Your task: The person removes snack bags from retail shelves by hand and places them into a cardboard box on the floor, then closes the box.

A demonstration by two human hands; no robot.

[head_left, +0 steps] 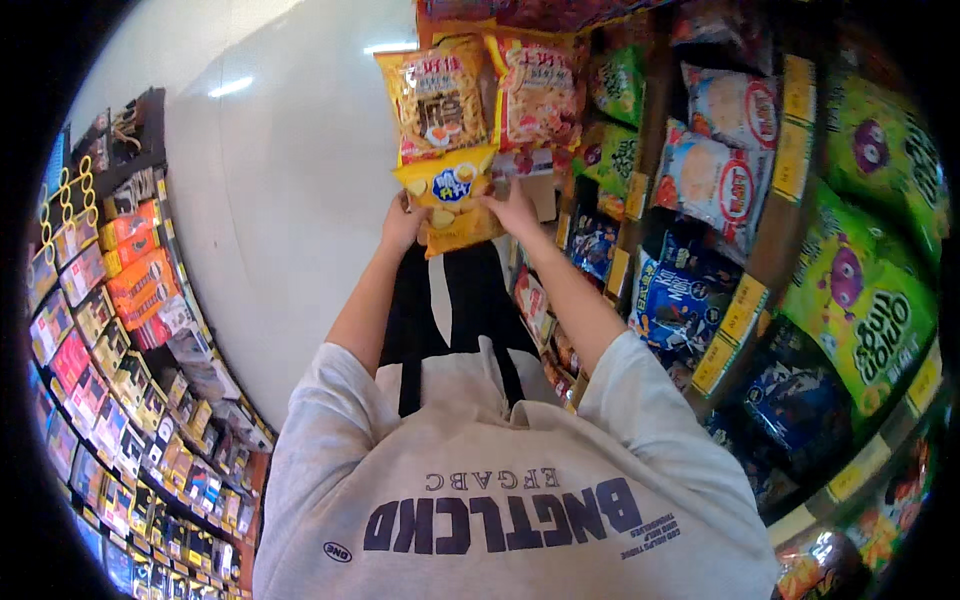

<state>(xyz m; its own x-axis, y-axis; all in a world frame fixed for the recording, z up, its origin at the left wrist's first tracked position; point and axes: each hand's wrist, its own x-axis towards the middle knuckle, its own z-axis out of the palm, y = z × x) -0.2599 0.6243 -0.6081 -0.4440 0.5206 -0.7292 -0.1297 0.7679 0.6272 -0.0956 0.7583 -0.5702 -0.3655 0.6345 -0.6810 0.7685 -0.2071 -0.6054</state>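
Observation:
Between my two hands is a yellow snack bag with a blue emblem and pictures of round chips. My left hand grips its left edge, thumb across the front. On the opposite edge, my right hand pinches the bag, with its fingers partly hidden behind. Just beyond the bag's top edge are two larger see-through snack bags with red and yellow printing, one on the left and one on the right. The held bag overlaps the lower edge of the left one.
Shelves on my right carry green bags, dark blue bags and clear white-red bags, with yellow price strips along their edges. A rack of small boxed goods stands on my left. Pale floor lies between.

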